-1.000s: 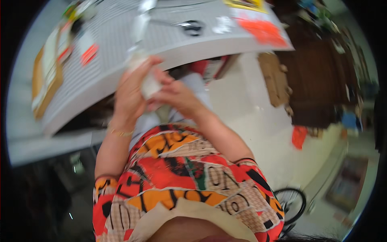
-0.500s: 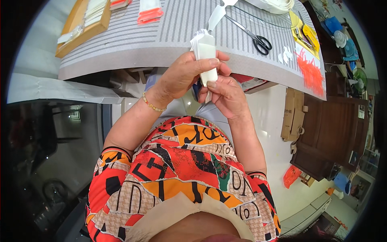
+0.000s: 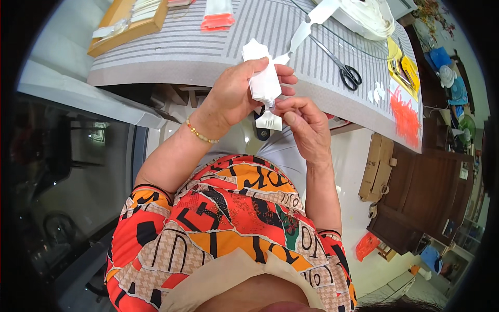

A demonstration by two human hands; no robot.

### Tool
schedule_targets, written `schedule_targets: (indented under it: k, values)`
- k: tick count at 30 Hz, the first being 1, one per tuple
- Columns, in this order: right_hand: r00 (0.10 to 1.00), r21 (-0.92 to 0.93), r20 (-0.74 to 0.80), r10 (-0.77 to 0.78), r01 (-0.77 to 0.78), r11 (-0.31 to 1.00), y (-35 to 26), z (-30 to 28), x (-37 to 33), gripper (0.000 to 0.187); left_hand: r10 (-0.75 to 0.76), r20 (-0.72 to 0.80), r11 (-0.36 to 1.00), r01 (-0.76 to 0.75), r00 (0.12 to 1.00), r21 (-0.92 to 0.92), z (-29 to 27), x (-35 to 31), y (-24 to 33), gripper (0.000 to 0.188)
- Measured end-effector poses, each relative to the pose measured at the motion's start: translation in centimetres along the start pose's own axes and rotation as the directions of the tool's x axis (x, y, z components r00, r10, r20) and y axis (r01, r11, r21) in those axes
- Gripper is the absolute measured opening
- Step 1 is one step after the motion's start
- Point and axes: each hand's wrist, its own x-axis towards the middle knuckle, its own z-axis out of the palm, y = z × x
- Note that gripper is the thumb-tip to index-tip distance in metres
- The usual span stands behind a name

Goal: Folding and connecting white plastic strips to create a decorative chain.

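Nearest me, my shirt (image 3: 228,218) is printed with big dark letters on red, orange and checked patches. My left hand (image 3: 236,88) grasps the folded white strip (image 3: 265,83) in front of me, just off the table's edge, thumb on top. Half a second ago the stack looked narrow and fanned; now it faces me broader, smooth and flat, with angled ends. Below a narrow neck hangs a pale flap (image 3: 268,121) with short dark marks, too small to read. My right hand (image 3: 306,125), which was pinching the lower end, now has thumb and forefinger slightly parted beside that neck; whether it touches, I cannot tell. Beyond, the strip's unfolded length runs over the striped tablecloth (image 3: 182,52), past black-handled scissors (image 3: 350,77), to a white coil (image 3: 382,21). Off to the right, a cardboard box (image 3: 377,166) carries print.
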Motion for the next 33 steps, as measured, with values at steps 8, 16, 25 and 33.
schedule_targets:
  k: [8, 16, 25, 33]
  values:
    - [0.958, -0.213, 0.078, -0.276, 0.287, 0.934, 0.2, 2.6, 0.8, 0.024, -0.026, 0.081, 0.983, 0.040, 0.996, -0.181, -1.0, -1.2, 0.3, 0.049]
    - [0.896, -0.330, 0.212, -0.390, 0.442, 0.834, 0.2, 4.2, 1.5, 0.020, -0.049, 0.052, 0.981, 0.057, 0.997, -0.185, -1.5, -2.3, 0.4, 0.052]
    - [0.855, -0.449, 0.280, -0.436, 0.518, 0.728, 0.1, 4.7, 1.6, 0.019, -0.097, 0.083, 0.953, 0.117, 0.992, -0.281, -1.9, -2.7, 0.2, 0.053]
    - [0.922, -0.462, 0.238, -0.306, 0.384, 0.799, -0.3, 3.8, 1.5, 0.013, -0.056, 0.224, 0.911, 0.141, 0.973, -0.388, -1.6, -2.5, 0.4, 0.054]
